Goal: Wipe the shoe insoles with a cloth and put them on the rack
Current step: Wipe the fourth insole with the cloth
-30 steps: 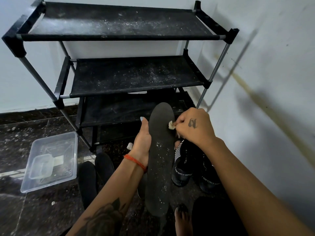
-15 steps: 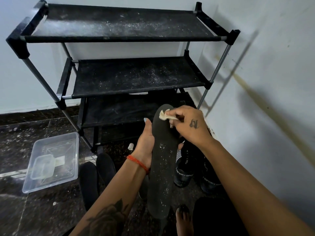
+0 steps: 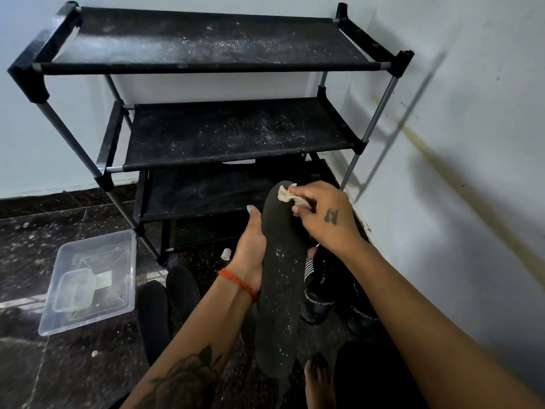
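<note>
A long dark insole (image 3: 280, 293), speckled with white dust, stands upright in front of me. My left hand (image 3: 252, 255) grips it along its left edge at mid-height. My right hand (image 3: 327, 219) pinches a small cream cloth (image 3: 287, 196) and presses it on the insole's top end. Behind them stands the black shoe rack (image 3: 206, 137), its dusty shelves bare. Two more dark insoles (image 3: 168, 308) lie on the floor to the left.
A clear plastic tub (image 3: 88, 281) with a smaller container inside sits on the dark floor at the left. A pair of black sport shoes (image 3: 321, 290) stands below my right hand near the white wall. My bare foot (image 3: 317, 382) shows at the bottom.
My right hand has carried the cloth up from the insole's right edge onto its top end. My left hand keeps the same hold.
</note>
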Demonstrator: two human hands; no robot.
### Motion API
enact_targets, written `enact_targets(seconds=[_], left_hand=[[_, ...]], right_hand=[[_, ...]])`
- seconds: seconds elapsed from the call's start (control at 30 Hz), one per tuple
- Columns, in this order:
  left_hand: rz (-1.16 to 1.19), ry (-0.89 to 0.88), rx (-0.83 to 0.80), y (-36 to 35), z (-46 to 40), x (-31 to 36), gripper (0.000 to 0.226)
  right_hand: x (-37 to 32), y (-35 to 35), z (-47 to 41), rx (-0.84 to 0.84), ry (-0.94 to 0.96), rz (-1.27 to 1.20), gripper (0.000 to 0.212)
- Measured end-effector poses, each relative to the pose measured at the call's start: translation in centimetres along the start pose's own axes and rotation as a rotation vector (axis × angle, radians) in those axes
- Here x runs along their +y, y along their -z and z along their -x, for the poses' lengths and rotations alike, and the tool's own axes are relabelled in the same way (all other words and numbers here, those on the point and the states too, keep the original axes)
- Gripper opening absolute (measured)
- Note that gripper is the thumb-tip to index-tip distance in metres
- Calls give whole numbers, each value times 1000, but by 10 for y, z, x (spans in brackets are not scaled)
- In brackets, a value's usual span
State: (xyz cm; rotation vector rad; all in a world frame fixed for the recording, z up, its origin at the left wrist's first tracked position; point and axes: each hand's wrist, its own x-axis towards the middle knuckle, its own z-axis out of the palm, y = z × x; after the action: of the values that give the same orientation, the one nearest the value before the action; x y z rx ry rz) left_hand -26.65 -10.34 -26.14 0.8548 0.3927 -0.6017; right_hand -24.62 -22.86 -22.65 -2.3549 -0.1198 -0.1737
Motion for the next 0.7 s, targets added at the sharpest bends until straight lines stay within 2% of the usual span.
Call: enact_targets(seconds=[0.1, 0.23, 0.33, 0.4, 0.53, 0.6, 0.7], left_hand=[[-19, -14, -15, 1, 1, 0, 74], [22, -9, -16, 0, 1, 2, 78], [27, 13, -7, -1, 1, 2, 79], [22, 10, 28, 1, 0, 2, 78], [60, 3, 17, 3, -1, 2, 79], [34, 4, 1, -1, 2, 1, 76], [-17, 15, -31, -2, 2, -2, 77]], right_hand=[[-4, -1, 2, -94, 54, -52, 36], [-11, 7, 8, -298, 80, -169, 38], [-7, 21, 5, -375, 79, -33, 39], [-2, 28, 3, -297, 17, 44, 38], [2, 23, -2, 124, -15, -69, 30], [2, 15, -3, 142, 2, -74, 29], [1, 2, -1, 26, 24, -12, 32]])
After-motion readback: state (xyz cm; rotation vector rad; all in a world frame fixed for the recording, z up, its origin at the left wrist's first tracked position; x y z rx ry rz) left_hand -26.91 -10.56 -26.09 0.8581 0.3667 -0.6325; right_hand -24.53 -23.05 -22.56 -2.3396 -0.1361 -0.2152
